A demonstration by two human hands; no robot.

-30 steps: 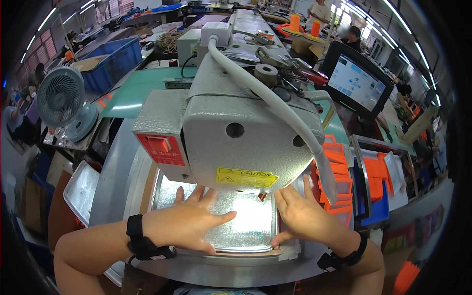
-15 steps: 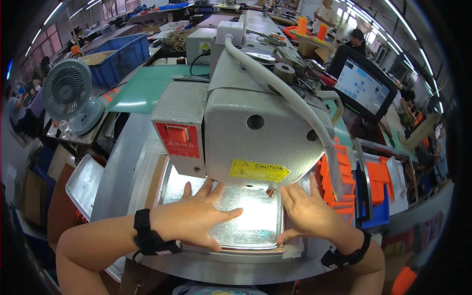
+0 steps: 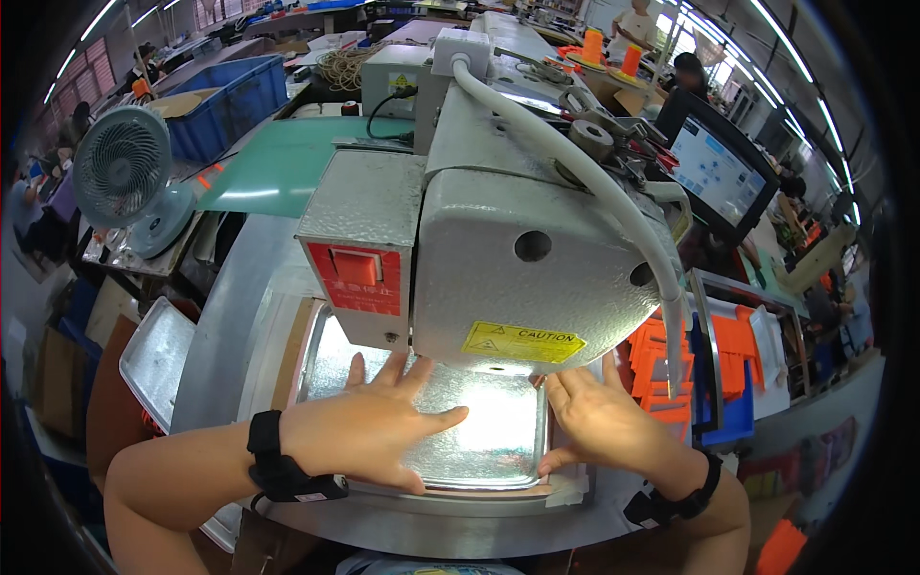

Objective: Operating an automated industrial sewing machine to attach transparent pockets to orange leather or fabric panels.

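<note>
A shiny silver tray (image 3: 450, 450) lies flat in a recess of the metal work table, under the head of a large grey sewing machine (image 3: 537, 259). My left hand (image 3: 369, 431) rests over the tray's left part with its fingers spread. At the tray's right edge is my right hand (image 3: 599, 417), fingers stretched toward the machine and thumb on the rim near the front corner. Neither hand grips anything. The machine head hides the far part of the tray and some of my fingertips.
A red switch (image 3: 356, 268) sits on a box left of the machine head. Orange strips (image 3: 661, 369) are piled to the right, near a screen (image 3: 724, 168). Another silver tray (image 3: 158, 355) is at the left, below a fan (image 3: 123, 168). A blue crate (image 3: 230, 105) stands behind.
The view has shifted slightly, so the machine appears a little farther right. Both hands keep nearly the same place and pose on the tray.
</note>
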